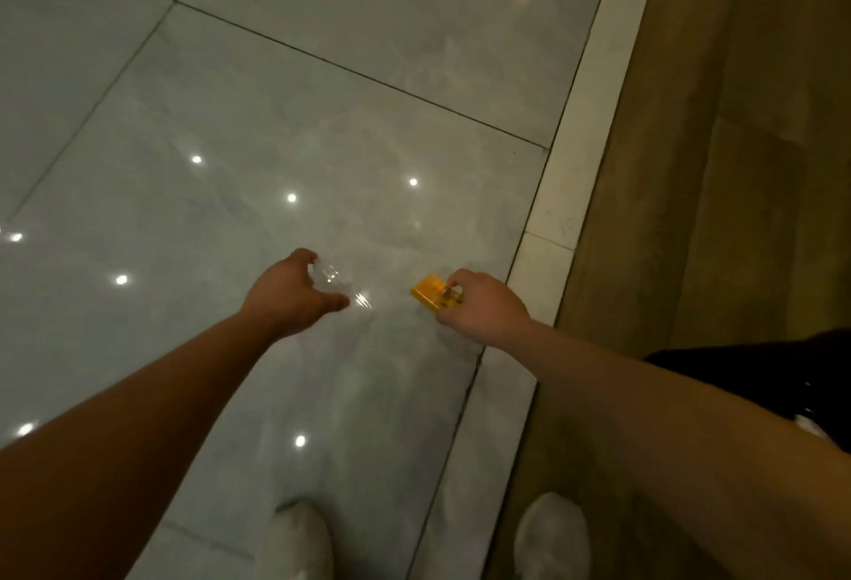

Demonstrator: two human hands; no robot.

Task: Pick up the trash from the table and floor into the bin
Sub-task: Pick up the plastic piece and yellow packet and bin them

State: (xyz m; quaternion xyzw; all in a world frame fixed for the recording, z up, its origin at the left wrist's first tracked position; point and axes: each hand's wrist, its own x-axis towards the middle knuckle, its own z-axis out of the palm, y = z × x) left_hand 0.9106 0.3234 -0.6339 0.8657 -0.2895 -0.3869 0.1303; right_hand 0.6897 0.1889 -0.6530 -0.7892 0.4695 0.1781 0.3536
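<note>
Both my arms reach down over a glossy grey tiled floor (285, 119). My left hand (290, 294) is curled around a clear plastic bottle (329, 281), whose body shows between thumb and fingers. My right hand (479, 303) grips a small yellow-orange box (430, 291) by its near end, fingers pinched over its top. Whether either item still touches the floor is unclear. No bin and no table are in view.
A pale stone kerb (575, 192) runs diagonally along the floor's right edge, with a brown wall or panel (737, 165) beyond it. My two white shoes (304, 542) (552, 533) show at the bottom. Ceiling lights reflect as bright spots on the tiles.
</note>
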